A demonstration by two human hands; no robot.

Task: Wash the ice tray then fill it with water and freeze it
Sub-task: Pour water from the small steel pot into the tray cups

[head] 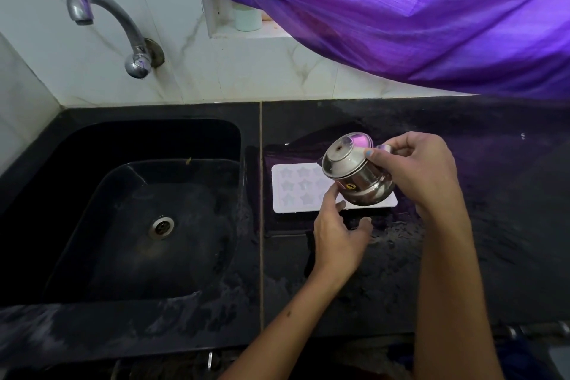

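White star-mould ice tray (296,191) flat on dark counter (462,194) beside sink (92,145)

"3" sticker on steel pot (359,177)

- Your sink (129,210) sits at the left of the desk (462,241), tap (108,25) on the wall behind it.
- Your ice tray (296,191) lies on the desk just right of the sink.
- The steel pot (354,176) hangs over the tray's right part.

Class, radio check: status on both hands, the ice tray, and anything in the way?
Right hand grips steel pot, tilted over ice tray. Left hand open, fingers at tray's front edge. Tray flat on counter. Pot hides tray's right half.
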